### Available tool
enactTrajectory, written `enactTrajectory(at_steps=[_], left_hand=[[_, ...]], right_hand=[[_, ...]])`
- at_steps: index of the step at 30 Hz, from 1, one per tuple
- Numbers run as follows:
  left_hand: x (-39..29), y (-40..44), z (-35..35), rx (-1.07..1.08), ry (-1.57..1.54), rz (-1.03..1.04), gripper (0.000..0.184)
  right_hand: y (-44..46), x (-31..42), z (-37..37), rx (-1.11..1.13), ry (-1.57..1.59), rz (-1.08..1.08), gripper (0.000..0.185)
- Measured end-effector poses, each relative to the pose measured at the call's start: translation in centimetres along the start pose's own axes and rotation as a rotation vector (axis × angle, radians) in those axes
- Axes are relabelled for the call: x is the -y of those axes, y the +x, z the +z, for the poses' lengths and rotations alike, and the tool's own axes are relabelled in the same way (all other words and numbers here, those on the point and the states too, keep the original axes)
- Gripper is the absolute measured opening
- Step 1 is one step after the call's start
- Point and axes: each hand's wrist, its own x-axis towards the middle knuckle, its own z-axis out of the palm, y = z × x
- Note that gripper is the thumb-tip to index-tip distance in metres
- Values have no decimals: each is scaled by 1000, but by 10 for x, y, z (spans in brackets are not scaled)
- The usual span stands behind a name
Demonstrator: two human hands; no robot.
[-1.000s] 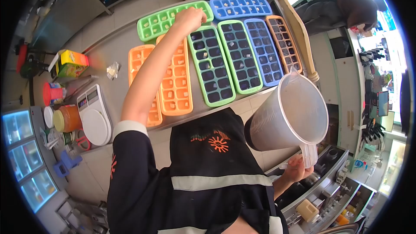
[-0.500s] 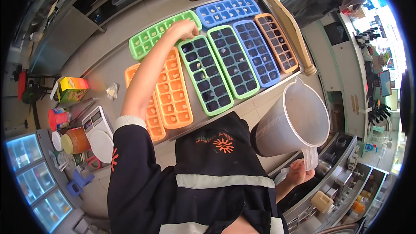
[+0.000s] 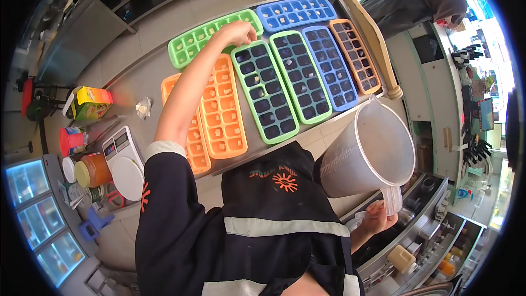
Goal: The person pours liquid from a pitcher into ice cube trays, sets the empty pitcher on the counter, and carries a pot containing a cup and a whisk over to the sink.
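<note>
Your left hand [image 3: 238, 32] reaches across the table [image 3: 129, 85], fingers bunched and pointing down where the crosswise green tray [image 3: 175, 56] meets the near end of a dark-filled green tray [image 3: 282, 137]. Cannot tell whether they pinch anything. Your right hand [image 3: 375, 218] has its fingers clamped on the handle of a clear plastic jug [image 3: 356, 156]; you hold it tilted, off the table edge, dark liquid near its base. Small pale pieces lie in several tray cells. Orange tray [image 3: 230, 154] beside your left forearm; white scale [image 3: 127, 178] further left.
</note>
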Motion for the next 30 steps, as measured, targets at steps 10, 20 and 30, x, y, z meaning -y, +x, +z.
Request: enactTrajectory(at_steps=[10, 20, 30], left_hand=[[7, 2, -2, 39, -141, 35, 24], [10, 3, 0, 27, -182, 39, 25], [8, 2, -3, 57, -153, 23, 24]], right_hand=[[0, 0, 0, -6, -12, -4, 19], [1, 3, 5, -13, -24, 29, 19], [1, 2, 7, -28, 4, 40, 22]])
